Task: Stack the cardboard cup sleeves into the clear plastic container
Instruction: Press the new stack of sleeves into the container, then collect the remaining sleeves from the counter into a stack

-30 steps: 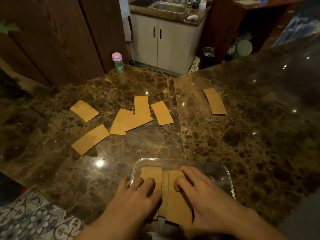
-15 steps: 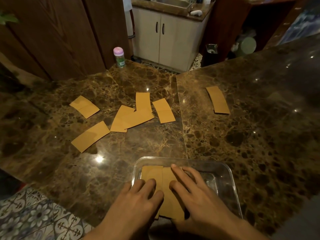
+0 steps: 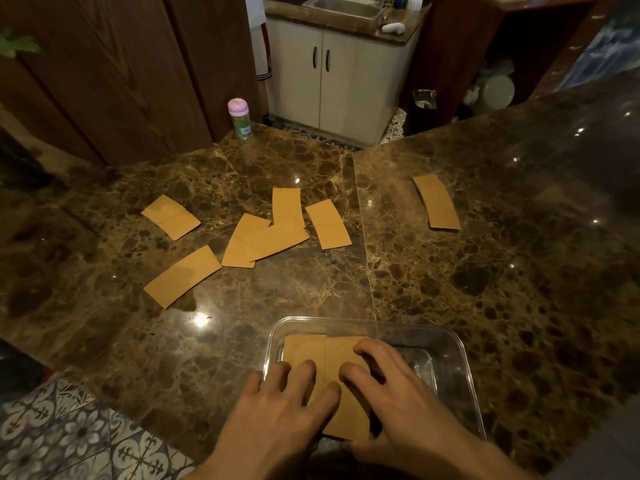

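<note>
A pink-capped bottle (image 3: 239, 118) stands on the marble counter's (image 3: 485, 271) far edge.

Dim kitchen, glossy brown marble counter (image 3: 485, 289).
Dark wood panels (image 3: 121, 81) at left; white cab. (image 3: 339, 81) w/ steel sink (image 3: 346, 8) at back; patterned floor tiles (image 3: 69, 438) btm left; pink-capped bottle (image 3: 239, 117) on counter's far edge.

The sleeves (image 3: 181, 276) are tan, the counter (image 3: 485, 289) mottled brown, the floor tiles (image 3: 69, 438) blue-patterned

The left hand (image 3: 277, 410) and right hand (image 3: 398, 400) hide the stacked sleeves' (image 3: 304, 348) near ends.
</note>
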`<state>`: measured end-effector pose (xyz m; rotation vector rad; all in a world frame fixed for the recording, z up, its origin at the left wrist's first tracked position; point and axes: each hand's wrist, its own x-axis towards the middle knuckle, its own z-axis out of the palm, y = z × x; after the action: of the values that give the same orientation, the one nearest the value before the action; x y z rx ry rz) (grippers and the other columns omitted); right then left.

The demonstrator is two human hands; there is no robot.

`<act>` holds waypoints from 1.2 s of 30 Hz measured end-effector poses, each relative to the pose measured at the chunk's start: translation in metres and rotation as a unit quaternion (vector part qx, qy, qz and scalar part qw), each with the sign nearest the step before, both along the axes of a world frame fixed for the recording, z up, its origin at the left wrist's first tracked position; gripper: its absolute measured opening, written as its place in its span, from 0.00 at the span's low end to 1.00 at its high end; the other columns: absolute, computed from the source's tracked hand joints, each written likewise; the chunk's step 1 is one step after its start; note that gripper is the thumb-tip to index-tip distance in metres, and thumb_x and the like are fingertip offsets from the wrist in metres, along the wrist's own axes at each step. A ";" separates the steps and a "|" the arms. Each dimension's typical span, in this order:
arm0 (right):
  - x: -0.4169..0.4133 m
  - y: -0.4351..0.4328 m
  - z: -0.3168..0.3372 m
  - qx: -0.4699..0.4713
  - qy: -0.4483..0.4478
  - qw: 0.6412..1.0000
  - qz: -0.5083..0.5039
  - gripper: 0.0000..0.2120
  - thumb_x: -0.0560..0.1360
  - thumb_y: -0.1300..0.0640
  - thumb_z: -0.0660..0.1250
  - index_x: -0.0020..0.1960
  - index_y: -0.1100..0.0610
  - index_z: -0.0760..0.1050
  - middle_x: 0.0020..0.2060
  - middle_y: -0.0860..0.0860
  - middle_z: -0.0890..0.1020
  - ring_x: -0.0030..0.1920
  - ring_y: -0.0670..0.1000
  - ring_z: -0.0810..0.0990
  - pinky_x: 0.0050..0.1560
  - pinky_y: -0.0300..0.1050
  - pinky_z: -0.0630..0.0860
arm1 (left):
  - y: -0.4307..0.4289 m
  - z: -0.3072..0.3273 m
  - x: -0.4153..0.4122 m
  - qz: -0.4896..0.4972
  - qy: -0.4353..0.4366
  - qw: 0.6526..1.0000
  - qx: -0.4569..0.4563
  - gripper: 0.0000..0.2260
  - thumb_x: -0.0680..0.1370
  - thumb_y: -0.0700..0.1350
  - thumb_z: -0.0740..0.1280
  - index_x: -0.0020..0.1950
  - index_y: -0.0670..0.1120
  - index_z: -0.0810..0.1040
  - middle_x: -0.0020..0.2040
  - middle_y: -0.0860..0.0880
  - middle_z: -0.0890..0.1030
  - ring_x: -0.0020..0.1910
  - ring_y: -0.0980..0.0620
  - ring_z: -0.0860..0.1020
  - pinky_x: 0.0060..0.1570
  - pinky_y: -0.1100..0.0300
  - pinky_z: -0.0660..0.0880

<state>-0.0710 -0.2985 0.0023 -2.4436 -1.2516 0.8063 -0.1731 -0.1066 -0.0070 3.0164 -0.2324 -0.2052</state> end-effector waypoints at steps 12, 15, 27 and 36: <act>0.001 0.001 -0.002 -0.008 -0.047 0.999 0.009 0.40 0.70 0.27 0.64 0.76 0.41 0.57 0.76 0.46 0.56 0.77 0.49 0.53 0.71 0.47 0.65 | 0.000 0.009 0.002 -0.001 0.031 1.000 -0.003 0.23 0.71 0.67 0.57 0.53 0.58 0.84 0.50 0.46 0.85 0.39 0.42 0.84 0.29 0.46 0.78; 0.002 0.001 0.000 -0.015 -0.054 0.998 0.014 0.40 0.69 0.25 0.64 0.76 0.39 0.57 0.75 0.44 0.53 0.76 0.47 0.52 0.70 0.45 0.63 | 0.001 0.008 0.002 0.002 0.032 0.999 0.008 0.21 0.70 0.65 0.59 0.53 0.58 0.83 0.51 0.46 0.85 0.40 0.42 0.83 0.37 0.40 0.80; 0.049 0.042 0.040 0.150 -0.059 0.978 -0.133 0.19 0.74 0.28 0.62 0.47 0.42 0.75 0.44 0.37 0.76 0.44 0.38 0.77 0.43 0.31 0.73 | 0.063 0.052 0.044 0.071 -0.016 0.972 -0.225 0.19 0.79 0.66 0.59 0.68 0.64 0.74 0.64 0.67 0.75 0.62 0.68 0.72 0.64 0.63 0.70; 0.169 0.116 0.006 0.061 -0.083 0.964 -0.247 0.25 0.76 0.41 0.73 0.67 0.54 0.76 0.56 0.50 0.83 0.54 0.50 0.80 0.58 0.48 0.76 | 0.202 0.000 0.095 0.349 0.038 0.935 -0.049 0.36 0.69 0.61 0.78 0.75 0.55 0.70 0.70 0.47 0.75 0.66 0.43 0.75 0.62 0.44 0.76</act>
<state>0.0979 -0.1826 0.0083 -2.5910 -0.6563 0.3808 -0.0784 0.0958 -0.0065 2.7660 0.7975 -0.2263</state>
